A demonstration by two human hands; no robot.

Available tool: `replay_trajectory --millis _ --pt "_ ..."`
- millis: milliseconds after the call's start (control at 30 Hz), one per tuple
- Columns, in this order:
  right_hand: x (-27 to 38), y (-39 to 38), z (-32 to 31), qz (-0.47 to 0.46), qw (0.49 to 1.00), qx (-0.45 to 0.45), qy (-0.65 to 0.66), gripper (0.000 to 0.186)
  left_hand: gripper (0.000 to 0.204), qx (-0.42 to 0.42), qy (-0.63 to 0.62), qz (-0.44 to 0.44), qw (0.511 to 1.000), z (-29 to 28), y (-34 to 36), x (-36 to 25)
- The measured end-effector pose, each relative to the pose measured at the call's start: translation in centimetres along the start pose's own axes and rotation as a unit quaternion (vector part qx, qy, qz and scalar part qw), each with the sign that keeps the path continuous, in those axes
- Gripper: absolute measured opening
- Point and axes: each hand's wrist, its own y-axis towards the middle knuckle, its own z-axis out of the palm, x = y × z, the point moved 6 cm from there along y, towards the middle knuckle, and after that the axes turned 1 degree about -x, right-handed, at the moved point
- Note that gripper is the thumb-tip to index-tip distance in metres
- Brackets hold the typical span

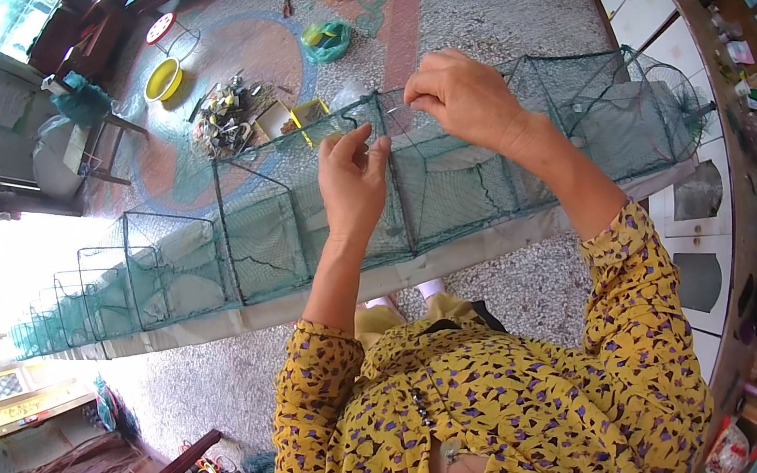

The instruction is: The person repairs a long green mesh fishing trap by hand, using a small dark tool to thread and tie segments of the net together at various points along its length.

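A long green mesh net cage (pixel 264 229) with dark frames lies across a long pale grey board (pixel 188 335) in front of me. My right hand (pixel 460 97) is above the cage's far top edge, fingertips pinched on a small thin pale tool, perhaps a needle, with a fine thread near it. My left hand (pixel 353 182) is a little lower and to the left, at the net's upper edge beside an upright frame bar, fingers curled with thumb close to them. What it holds, perhaps thread or mesh, is too small to make out.
Beyond the cage are a heap of metal pieces (pixel 225 113), a yellow basin (pixel 162 79), a green bag (pixel 326 41), a stool (pixel 164 31) and a chair (pixel 106 150). Cabinets (pixel 703 281) with cluttered tops line my right; a dark red wooden rack (pixel 184 471) stands lower left.
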Motion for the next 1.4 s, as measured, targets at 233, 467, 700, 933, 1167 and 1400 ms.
replay_trajectory --millis 233,467,700,933,1167,1400 --pt "0.0 0.1 2.0 -0.024 1.0 -0.006 0.007 0.005 0.041 0.056 -0.159 -0.17 0.971 1.1 -0.1 3.1" --pt "0.4 0.1 3.5 0.011 0.988 -0.047 0.147 0.01 0.049 0.07 -0.312 -0.211 0.924 3.1 -1.2 3.5" --pt "2.8 1.7 5.0 -0.003 0.988 0.105 -0.109 0.015 0.042 0.08 -0.318 -0.236 0.915 3.9 -1.5 2.4" --pt "8.0 5.2 5.4 -0.08 0.983 -0.043 0.159 0.014 0.043 0.066 -0.268 -0.198 0.94 3.1 -0.7 1.1" --pt "9.6 5.9 -9.1 -0.148 0.865 -0.203 0.434 0.016 0.052 0.003 -0.175 -0.087 0.981 2.3 0.0 1.3" --pt "7.7 -0.3 -22.8 -0.197 0.676 -0.159 0.692 0.008 0.055 0.002 -0.16 -0.015 0.987 1.7 0.7 0.9"
